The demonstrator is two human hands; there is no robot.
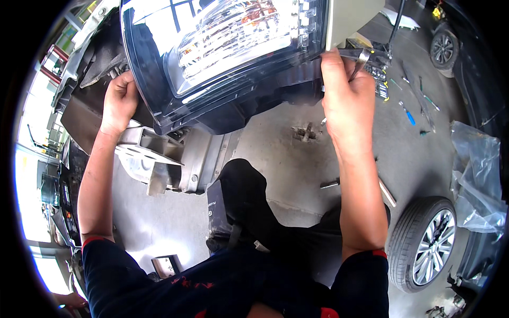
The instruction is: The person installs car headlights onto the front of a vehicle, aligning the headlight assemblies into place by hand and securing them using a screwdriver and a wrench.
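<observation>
A large car headlight (228, 42), with a clear lens and black housing, fills the top middle, its lower edge towards me. My left hand (121, 100) is closed at its left edge, fingertips partly hidden behind the housing. At the lower right corner, the thumb of my right hand (350, 100) presses against the headlight beside a pale body panel (350, 18). A shiny metal tool (362, 60) pokes out of the curled right fingers; its exact kind is hidden by the hand. Below the headlight is a bare metal front-end structure (154, 148) of the car.
To the right stands a wheel with tyre (424, 244), near a clear plastic sheet (477, 175). A blue-handled tool (407, 114) and other hand tools lie on the floor beyond. A dark car (477, 63) is at far right. A small open box (166, 266) lies lower left.
</observation>
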